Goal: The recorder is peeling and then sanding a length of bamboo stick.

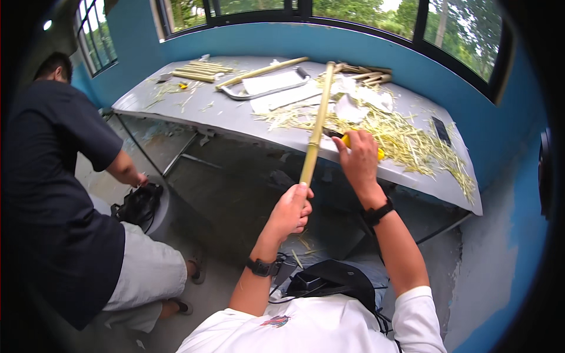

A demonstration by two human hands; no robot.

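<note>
two hands share the work: the left hand (290,210) is closed round the near end of a bamboo pole (321,117) reaching forward from that grip over the table (226,112), while the right hand (359,156), fingers wrapped round a yellow-handled knife (346,140), holds the blade beside the pole, contact unclear. paring cleanly probably calls for a shallow blade angle and light strokes, left fingers clear. no writing is legible; the shirt motif (275,321), behind the grip, is too small to make out.

Passage is available left of centre, over the front tabletop (235,117) below the hacksaw (268,93). A slanting bamboo pole (321,112) obstructs the centre; heaped shavings (406,141) encumber the right.
</note>
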